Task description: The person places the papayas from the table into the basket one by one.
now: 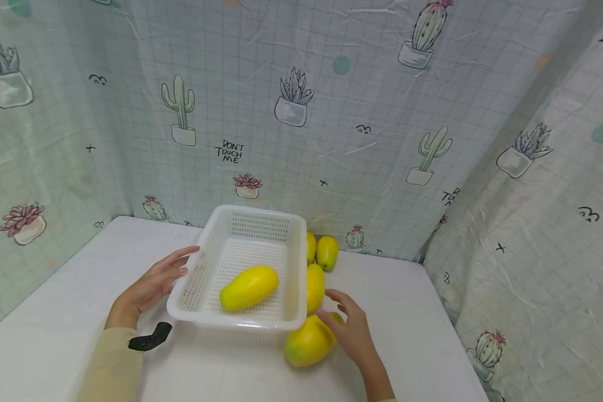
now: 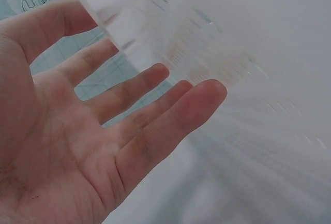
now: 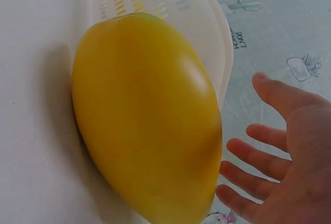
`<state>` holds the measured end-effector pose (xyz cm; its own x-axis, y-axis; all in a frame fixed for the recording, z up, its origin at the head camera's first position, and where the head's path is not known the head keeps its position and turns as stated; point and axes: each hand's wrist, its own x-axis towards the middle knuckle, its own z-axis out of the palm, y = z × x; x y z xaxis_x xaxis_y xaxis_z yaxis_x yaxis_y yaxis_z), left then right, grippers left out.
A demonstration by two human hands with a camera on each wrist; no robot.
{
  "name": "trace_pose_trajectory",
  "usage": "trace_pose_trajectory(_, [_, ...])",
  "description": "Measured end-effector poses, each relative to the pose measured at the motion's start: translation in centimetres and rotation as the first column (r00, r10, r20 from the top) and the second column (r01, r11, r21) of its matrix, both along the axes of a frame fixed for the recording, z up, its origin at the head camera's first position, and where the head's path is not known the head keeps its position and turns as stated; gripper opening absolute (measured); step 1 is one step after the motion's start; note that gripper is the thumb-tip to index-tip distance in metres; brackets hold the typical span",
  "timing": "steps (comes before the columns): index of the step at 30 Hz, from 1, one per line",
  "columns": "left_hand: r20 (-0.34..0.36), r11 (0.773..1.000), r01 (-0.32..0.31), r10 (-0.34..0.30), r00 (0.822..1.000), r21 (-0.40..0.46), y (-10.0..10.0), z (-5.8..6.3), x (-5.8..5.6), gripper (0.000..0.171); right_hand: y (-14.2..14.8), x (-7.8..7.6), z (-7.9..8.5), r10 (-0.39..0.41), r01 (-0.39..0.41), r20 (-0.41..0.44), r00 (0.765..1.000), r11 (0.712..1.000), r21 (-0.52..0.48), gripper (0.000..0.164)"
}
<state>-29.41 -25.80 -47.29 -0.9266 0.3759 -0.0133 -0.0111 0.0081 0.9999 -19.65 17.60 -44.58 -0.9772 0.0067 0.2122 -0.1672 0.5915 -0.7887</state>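
A white perforated plastic basket takes up the middle of the head view, with one long yellow fruit, papaya-like in shape, lying in it. My left hand is at the basket's left side. Its fingers are spread and nearly straight, their tips against or right by the basket wall. On the other side, my right hand has loosely spread fingers beside the yellow fruits and holds none. Nearest to it is a large yellow fruit at the basket's front right corner.
Another yellow fruit lies along the basket's right wall. Farther back are two smaller ones, one of them near the curtain and the other partly hidden by the basket. Everything stands on a white-covered table.
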Motion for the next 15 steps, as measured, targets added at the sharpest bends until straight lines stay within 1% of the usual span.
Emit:
trace_pose_trajectory(4, [0.004,1.0,0.0,0.0,1.0,-0.002,0.0,0.0,0.0,0.053,0.2,0.2,-0.2,0.019,-0.019,0.044,0.999,1.0,0.007,0.055])
trace_pose_trajectory(8, [0.005,1.0,0.013,-0.013,1.0,0.011,-0.2,0.0,0.1,0.053,0.4,0.3,-0.6,0.041,-0.043,0.082,0.996,0.999,0.02,0.058])
trace_pose_trajectory(11, [-0.009,0.999,0.037,-0.037,0.999,0.029,-0.3,0.0,0.1,0.053,0.7,0.4,-1.0,0.066,-0.068,0.07,0.995,0.997,0.031,0.061])
trace_pose_trajectory(15, [-0.035,0.995,0.077,-0.075,0.997,0.059,-0.4,-0.1,0.0,0.052,0.9,0.5,-1.3,0.087,-0.089,0.025,0.996,0.994,0.065,0.064])
